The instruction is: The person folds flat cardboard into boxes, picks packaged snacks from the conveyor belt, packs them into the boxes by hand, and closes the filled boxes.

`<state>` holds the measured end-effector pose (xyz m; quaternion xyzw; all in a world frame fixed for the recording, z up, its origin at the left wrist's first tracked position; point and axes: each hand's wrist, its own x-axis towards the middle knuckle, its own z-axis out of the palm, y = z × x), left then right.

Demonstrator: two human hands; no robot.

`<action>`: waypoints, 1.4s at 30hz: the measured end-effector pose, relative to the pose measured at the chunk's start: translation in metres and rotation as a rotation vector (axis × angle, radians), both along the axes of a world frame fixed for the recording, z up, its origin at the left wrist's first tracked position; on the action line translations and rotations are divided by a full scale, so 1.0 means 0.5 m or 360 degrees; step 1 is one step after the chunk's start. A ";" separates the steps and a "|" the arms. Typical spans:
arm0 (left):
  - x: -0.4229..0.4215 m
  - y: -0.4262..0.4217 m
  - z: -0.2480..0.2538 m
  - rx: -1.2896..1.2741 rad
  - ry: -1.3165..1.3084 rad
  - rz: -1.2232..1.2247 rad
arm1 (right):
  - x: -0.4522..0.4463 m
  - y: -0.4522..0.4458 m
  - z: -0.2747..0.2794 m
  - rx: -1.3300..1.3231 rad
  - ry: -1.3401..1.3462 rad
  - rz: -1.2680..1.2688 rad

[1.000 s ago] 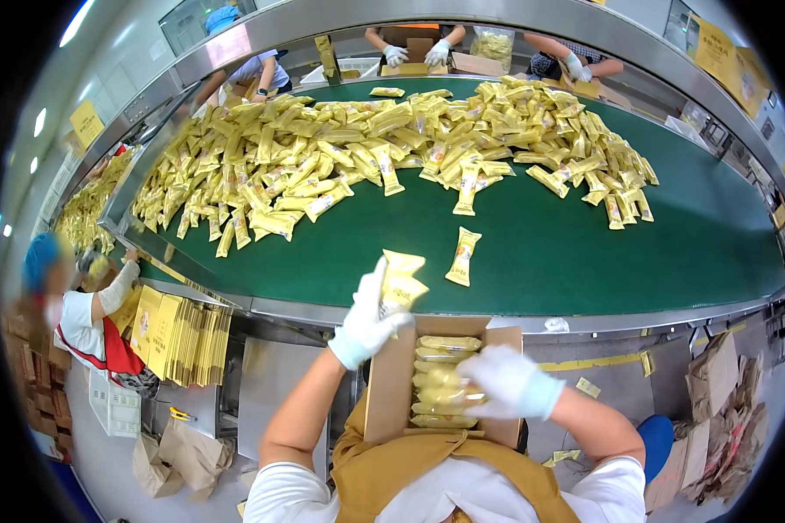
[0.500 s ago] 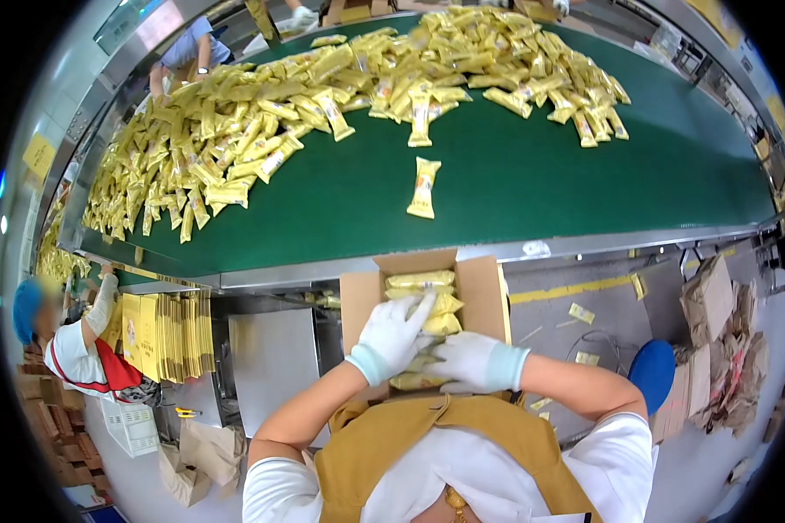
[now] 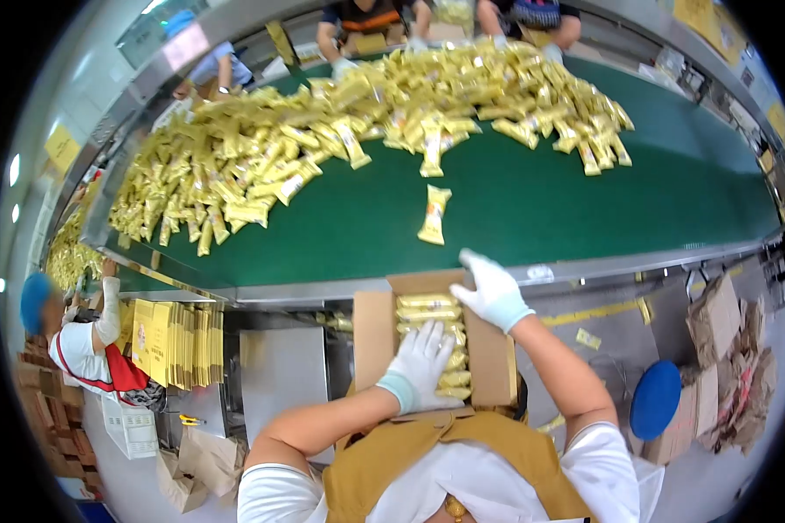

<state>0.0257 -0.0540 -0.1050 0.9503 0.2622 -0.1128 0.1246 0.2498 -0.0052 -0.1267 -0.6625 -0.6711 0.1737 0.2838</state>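
Observation:
Below the belt's edge stands an open cardboard box with its flaps spread. Yellow wrapped snack packets lie in a row inside it. My left hand, in a white glove, rests flat on these packets with its fingers stretched out. My right hand, gloved too, is over the box's far right corner, near the belt edge. Its fingers are extended, the thumb is apart, and nothing shows in it. A single snack packet lies on the green belt, a little beyond my right hand.
A large heap of yellow packets covers the belt's far side. Co-workers' gloved hands show behind it. At left, a person in a blue cap stands by folded yellow cartons. A blue stool and flattened cardboard are at right.
My right hand has left the packets in the box and moved up and right toward the belt. My left hand has flattened over the packets. The view has shifted, showing more co-workers behind the heap.

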 end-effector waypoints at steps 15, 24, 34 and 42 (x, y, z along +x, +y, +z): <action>-0.136 0.042 -0.009 0.0059 -0.2218 0.1261 | 0.057 -0.139 0.130 0.0541 -0.0160 0.0100; -0.054 0.006 -0.201 -0.1222 -0.1441 0.0937 | 0.179 -0.099 0.071 -0.0228 -0.0104 -0.0648; -0.035 0.244 -0.012 -0.0699 -0.2123 0.0772 | 0.144 -0.033 0.281 0.0428 0.0545 -0.0182; -0.042 0.771 0.496 0.1385 -0.1817 0.0163 | 0.107 0.347 0.657 0.1461 0.0878 0.0656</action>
